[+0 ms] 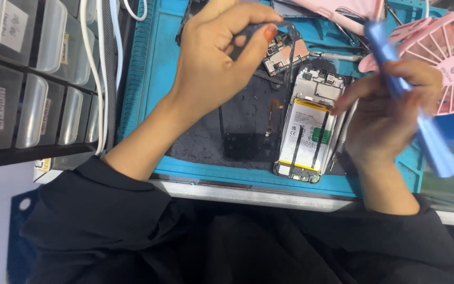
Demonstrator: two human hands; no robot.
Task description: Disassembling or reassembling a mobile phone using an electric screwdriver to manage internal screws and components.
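- The left hand (214, 58) pinches a thin dark frame (289, 52), raised above the blue mat (148, 79).
- The right hand (390, 113) grips a blue tool (416, 105), blurred, at the right.
- Between the hands an opened phone (308, 134) lies on the mat, its battery showing.
- A pink fan (447, 58) stands at the far right.
- Grey drawers (27, 79) line the left side.

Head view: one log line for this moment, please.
left hand: pinching dark strip | right hand: holding blue pry tool | opened phone: on blue mat, battery exposed
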